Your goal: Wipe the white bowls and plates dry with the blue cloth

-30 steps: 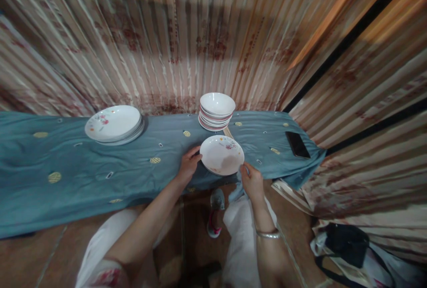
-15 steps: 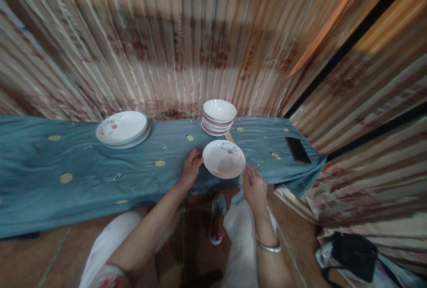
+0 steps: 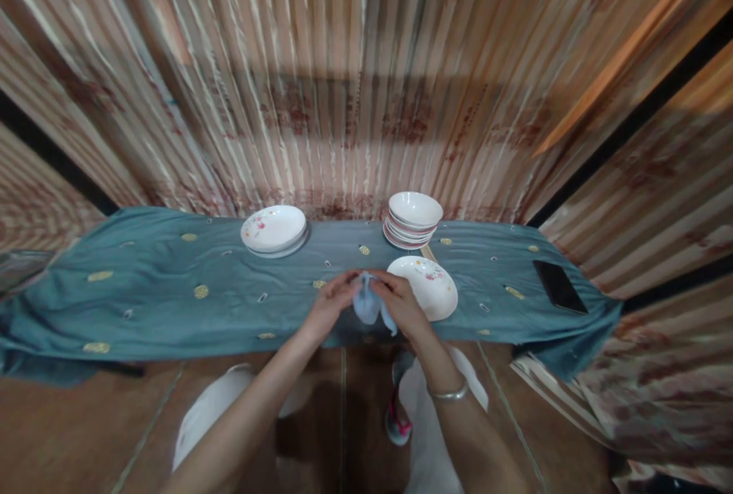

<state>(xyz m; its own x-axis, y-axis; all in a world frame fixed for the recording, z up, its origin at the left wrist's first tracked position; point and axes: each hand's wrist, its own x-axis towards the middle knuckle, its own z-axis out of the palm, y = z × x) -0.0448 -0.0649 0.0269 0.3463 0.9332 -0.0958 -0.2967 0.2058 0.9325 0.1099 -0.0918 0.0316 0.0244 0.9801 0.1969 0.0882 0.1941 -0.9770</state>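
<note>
A small light blue cloth [image 3: 367, 305] hangs between my two hands at the table's front edge. My left hand [image 3: 334, 299] pinches its left side, and my right hand [image 3: 401, 301] grips it from the right. Just behind my right hand lies a white floral plate [image 3: 434, 292], its left part covered by that hand. Farther back stands a stack of white bowls [image 3: 415, 211] with reddish rims. To the left, several white floral plates [image 3: 276, 228] are piled up.
A blue-green cloth with pineapple prints covers the long table [image 3: 172, 288]. Near its right end lies a black phone [image 3: 560, 285]. Striped curtains [image 3: 343, 97] hang behind the table, and dark frame bars [image 3: 635, 120] slant at the sides.
Both hands have left the single plate's sides and come together left of it, now holding the blue cloth up between them. The view has shifted, so the dishes appear farther right.
</note>
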